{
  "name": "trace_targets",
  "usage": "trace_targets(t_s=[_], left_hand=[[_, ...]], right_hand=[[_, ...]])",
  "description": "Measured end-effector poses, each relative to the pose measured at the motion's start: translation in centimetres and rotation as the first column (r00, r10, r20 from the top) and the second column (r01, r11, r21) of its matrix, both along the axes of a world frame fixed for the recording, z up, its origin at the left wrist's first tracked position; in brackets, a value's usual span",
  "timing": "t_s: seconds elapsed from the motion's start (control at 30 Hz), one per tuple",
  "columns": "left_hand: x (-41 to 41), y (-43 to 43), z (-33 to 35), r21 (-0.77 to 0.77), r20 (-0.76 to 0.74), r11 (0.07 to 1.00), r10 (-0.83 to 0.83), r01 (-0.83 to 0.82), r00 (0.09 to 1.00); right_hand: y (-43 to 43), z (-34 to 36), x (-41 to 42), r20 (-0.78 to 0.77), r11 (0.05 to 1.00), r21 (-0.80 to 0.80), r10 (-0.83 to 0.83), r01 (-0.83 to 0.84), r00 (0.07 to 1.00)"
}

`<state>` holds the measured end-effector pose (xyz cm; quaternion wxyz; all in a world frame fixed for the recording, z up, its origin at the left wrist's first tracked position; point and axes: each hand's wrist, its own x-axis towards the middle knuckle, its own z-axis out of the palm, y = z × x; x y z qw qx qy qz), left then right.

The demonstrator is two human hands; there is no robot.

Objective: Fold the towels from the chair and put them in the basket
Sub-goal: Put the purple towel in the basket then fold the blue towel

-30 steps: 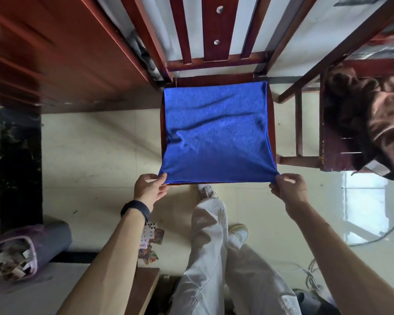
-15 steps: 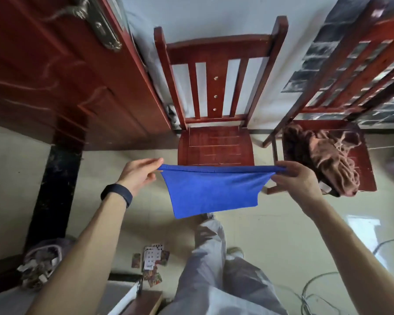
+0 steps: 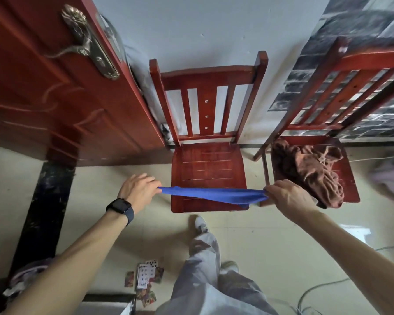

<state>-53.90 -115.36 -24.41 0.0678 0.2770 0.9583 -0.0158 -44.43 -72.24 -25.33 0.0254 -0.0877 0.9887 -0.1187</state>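
Blue towel (image 3: 212,195) no longer hangs down, it's swung up flat between left hand (image 3: 138,193) and right hand (image 3: 287,196).
Wooden chair (image 3: 208,164) sits just beyond both, brown towel (image 3: 309,171) is heaped past the right one, and each hand pinches one blue end.

Wall (image 3: 191,30) ahead: plain, pale grey-white. To its right, dark brick-pattern covering (image 3: 362,23). Left: red-brown panelled door (image 3: 43,98), ornate bronze lever handle (image 3: 82,45). A black marbled strip (image 3: 43,212) runs across the floor below the door. Floor (image 3: 271,246): glossy cream tile with a bright patch of reflected light (image 3: 357,233) at right. Furniture: red-stained wooden chair (image 3: 208,164) with a slatted back, standing against the wall; second chair (image 3: 373,59) of the same make just beside it at right, angled. Playing cards (image 3: 146,275) scattered on the tile, lower centre-left.
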Motion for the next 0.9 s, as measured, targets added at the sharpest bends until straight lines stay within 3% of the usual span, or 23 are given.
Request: trace_targets(t_s=[0.1, 0.23, 0.43, 0.67, 0.9], left_hand=[[-2.4, 0.2, -0.9, -0.077, -0.084, 0.996, -0.042, 0.035, 0.996], [-7.2, 1.2, -1.6, -0.18, -0.113, 0.983, -0.002, -0.019, 0.994], [-14.9, 2.4, -1.9, -0.371, -0.117, 0.928, -0.081, 0.032, 0.99], [-18.5, 2.3, -1.2, -0.257, -0.137, 0.966, 0.001, -0.036, 0.991], [-14.2, 2.2, -4.8, -0.262, -0.096, 0.964, 0.014, -0.039, 0.995]], right_hand=[[0.5, -0.2, -3.3, 0.052, 0.999, 0.028, -0.019, 0.017, 0.998], [0.2, -0.7, -8.5, 0.077, 0.99, 0.138, -0.042, 0.031, 0.996], [0.6, -1.0, -15.9, 0.104, 0.983, 0.147, -0.123, 0.107, 0.987], [1.7, -1.0, -20.0, 0.028, 0.975, 0.192, -0.119, 0.111, 0.993], [0.8, -4.5, -15.7, 0.12, 0.978, 0.178, -0.13, 0.108, 0.984]])
